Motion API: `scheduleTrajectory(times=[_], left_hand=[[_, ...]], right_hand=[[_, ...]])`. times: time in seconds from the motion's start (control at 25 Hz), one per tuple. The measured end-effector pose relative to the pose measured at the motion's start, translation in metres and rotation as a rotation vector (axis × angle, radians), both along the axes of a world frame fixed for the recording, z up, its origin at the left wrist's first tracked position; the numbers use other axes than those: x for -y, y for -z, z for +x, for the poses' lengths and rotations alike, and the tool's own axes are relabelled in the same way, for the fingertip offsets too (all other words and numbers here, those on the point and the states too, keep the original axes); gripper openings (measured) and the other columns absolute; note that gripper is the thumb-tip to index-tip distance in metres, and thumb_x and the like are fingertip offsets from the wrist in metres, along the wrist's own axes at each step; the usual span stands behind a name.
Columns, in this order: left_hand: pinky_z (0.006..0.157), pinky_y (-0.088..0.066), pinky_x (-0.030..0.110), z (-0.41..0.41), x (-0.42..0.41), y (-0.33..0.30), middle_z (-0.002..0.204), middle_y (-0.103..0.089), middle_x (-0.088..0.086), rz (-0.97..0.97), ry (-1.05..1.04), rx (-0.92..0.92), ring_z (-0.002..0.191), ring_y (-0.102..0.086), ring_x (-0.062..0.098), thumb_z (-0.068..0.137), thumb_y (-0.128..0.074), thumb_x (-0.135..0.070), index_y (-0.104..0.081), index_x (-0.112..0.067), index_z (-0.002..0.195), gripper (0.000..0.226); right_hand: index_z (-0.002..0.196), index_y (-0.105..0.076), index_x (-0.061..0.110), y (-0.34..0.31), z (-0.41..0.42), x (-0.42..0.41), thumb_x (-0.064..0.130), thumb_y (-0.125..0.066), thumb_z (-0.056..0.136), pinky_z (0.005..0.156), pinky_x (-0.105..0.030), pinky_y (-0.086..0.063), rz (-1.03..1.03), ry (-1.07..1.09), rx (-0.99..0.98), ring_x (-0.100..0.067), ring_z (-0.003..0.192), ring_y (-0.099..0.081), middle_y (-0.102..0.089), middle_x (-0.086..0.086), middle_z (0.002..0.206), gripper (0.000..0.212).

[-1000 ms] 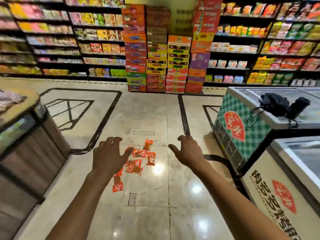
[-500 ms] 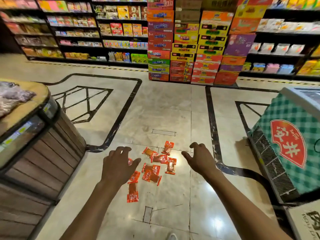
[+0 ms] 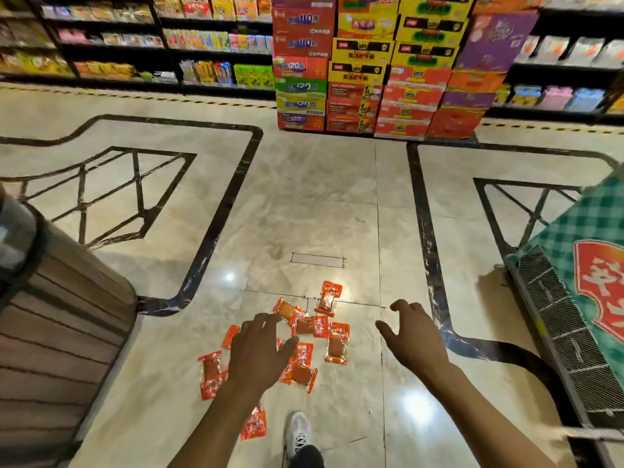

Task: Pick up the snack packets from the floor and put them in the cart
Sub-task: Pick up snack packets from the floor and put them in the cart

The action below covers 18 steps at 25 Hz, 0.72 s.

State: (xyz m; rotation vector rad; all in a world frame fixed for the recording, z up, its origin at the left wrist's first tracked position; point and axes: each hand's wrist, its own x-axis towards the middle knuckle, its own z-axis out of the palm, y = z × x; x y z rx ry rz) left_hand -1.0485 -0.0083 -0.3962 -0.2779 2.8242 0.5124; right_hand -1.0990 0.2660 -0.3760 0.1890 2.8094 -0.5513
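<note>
Several small orange-red snack packets (image 3: 336, 342) lie scattered on the shiny marble floor (image 3: 314, 211) in front of me. My left hand (image 3: 260, 352) hovers over the left part of the pile, palm down, fingers spread, and hides some packets. One packet (image 3: 211, 373) lies left of that hand, another (image 3: 254, 425) shows under my left forearm. My right hand (image 3: 413, 339) is held out to the right of the pile, fingers apart, holding nothing. No cart is in view.
A wooden-slatted display stand (image 3: 57, 332) is close on my left. A green-checked freezer cabinet (image 3: 574, 292) stands on my right. Stacked cartons (image 3: 371, 69) and stocked shelves (image 3: 135, 45) line the far side. My white shoe (image 3: 299, 430) is just behind the packets.
The view has come closer to the floor and tilted down. Both hands now sit lower and nearer the packets; the left one covers part of the pile.
</note>
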Motion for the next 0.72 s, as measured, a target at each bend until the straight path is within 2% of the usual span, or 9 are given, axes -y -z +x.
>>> scheduleTrajectory(times=[0.08,0.2,0.36,0.52,0.64,0.72], left_hand=[[0.108,-0.044,0.038,-0.039,0.007,0.051,0.151,-0.049,-0.005,0.056,-0.006,0.069,0.134,-0.049,0.022,0.093,-0.050,-0.068,-0.048,-0.029,0.145,0.065],[0.108,-0.043,0.037,-0.110,0.002,0.155,0.151,-0.049,-0.002,0.136,-0.019,0.093,0.134,-0.049,0.024,0.095,-0.055,-0.059,-0.047,-0.027,0.146,0.061],[0.110,-0.043,0.041,-0.174,-0.013,0.332,0.152,-0.047,0.005,0.124,0.055,0.157,0.133,-0.047,0.029,0.100,-0.055,-0.045,-0.042,-0.020,0.151,0.059],[0.115,-0.038,0.040,-0.213,-0.012,0.516,0.159,-0.039,0.005,0.027,0.166,0.224,0.140,-0.042,0.028,0.098,-0.060,-0.033,-0.035,-0.019,0.156,0.064],[0.114,-0.040,0.040,-0.253,-0.012,0.646,0.160,-0.038,0.001,-0.050,0.223,0.244,0.141,-0.041,0.027,0.094,-0.066,-0.022,-0.037,-0.022,0.155,0.067],[0.112,-0.041,0.038,-0.281,-0.014,0.711,0.157,-0.043,0.001,-0.072,0.272,0.235,0.139,-0.043,0.028,0.091,-0.068,-0.016,-0.040,-0.024,0.153,0.068]], right_hand=[[0.141,-0.048,0.019,0.044,-0.031,0.006,0.047,-0.062,0.094,0.092,-0.039,-0.053,0.015,0.024,0.019,-0.029,0.114,-0.063,-0.060,-0.009,0.132,0.056],[0.146,-0.042,0.020,0.149,-0.087,0.021,0.046,-0.060,0.095,0.091,-0.039,-0.054,0.010,0.051,0.077,-0.028,0.116,-0.062,-0.059,-0.009,0.132,0.061],[0.143,-0.043,0.019,0.332,-0.143,0.033,0.043,-0.060,0.095,0.084,-0.039,-0.054,-0.051,0.129,0.195,-0.030,0.111,-0.064,-0.057,-0.010,0.131,0.056],[0.141,-0.045,0.015,0.530,-0.171,0.021,0.041,-0.064,0.094,0.090,-0.039,-0.050,-0.069,0.181,0.344,-0.033,0.117,-0.060,-0.059,-0.016,0.130,0.057],[0.142,-0.043,0.016,0.662,-0.189,0.007,0.049,-0.064,0.092,0.090,-0.040,-0.050,-0.035,0.189,0.453,-0.033,0.118,-0.060,-0.056,-0.015,0.131,0.063],[0.138,-0.042,0.018,0.729,-0.201,0.006,0.063,-0.064,0.086,0.091,-0.041,-0.053,-0.004,0.177,0.521,-0.032,0.116,-0.062,-0.057,-0.013,0.129,0.073]])
